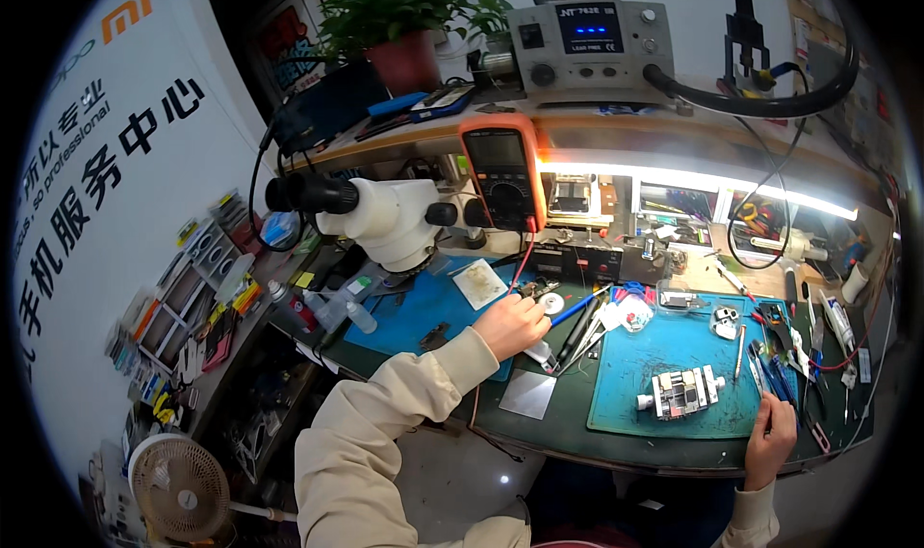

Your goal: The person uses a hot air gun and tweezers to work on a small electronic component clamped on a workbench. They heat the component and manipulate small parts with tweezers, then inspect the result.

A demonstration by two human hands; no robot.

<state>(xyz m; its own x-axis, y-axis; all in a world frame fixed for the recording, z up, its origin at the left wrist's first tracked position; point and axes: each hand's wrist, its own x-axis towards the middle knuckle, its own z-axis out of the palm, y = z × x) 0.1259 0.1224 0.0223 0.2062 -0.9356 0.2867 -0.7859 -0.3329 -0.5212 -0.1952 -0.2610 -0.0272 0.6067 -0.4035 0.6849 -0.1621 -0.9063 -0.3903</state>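
My left hand [510,329] is curled at the centre of the bench, beside the red lead hanging from an orange multimeter [499,173]; what its fingers hold, if anything, is hidden. Blue and black pens or tools [576,307] lie just to its right. My right hand [770,437] pinches slim silver tweezers [758,377] at the right edge of the blue mat [626,346]. A metal clamp fixture [680,391] holding a small board sits on that mat, left of my right hand.
A white stereo microscope [375,221] stands left of the multimeter over another mat. A grey control unit [587,52] and a potted plant [404,57] occupy the shelf. Storage boxes [183,298] line the left side, above a fan [178,485]. Cables hang at the right.
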